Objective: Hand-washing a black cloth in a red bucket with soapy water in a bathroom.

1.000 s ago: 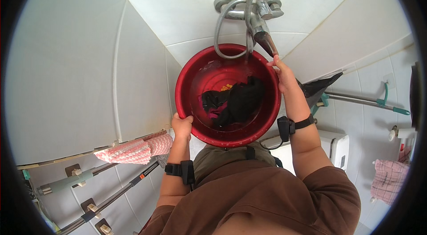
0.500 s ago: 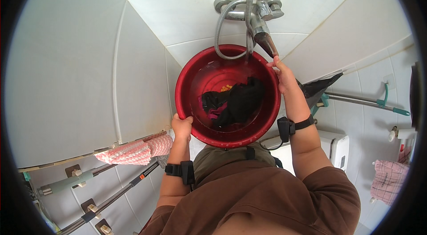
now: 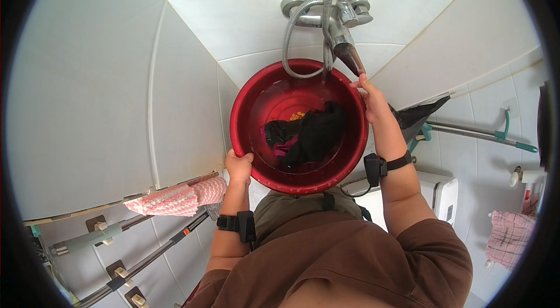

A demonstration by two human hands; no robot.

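Observation:
A red plastic basin [image 3: 240,127] with water in it sits under the mixer tap [image 3: 338,28]. A dark garment with magenta patches [image 3: 318,136] lies bunched in the water, above a yellow mark on the basin's bottom. My left hand [image 3: 238,166] grips the basin's near left rim, thumb over the edge. At the far right rim, the fingers of my right hand [image 3: 371,98] pinch the tip of the long tap lever [image 3: 350,58]. Below the spout, a thin stream seems to run into the basin.
A metal shower hose [image 3: 286,45] loops over the basin's far edge. Pink-white cloth [image 3: 175,199] hangs at left above wall-mounted poles [image 3: 160,249]. To the right are a black bag [image 3: 417,115], teal-ended poles [image 3: 478,133], a white appliance [image 3: 443,197] and a checked pink cloth [image 3: 510,238].

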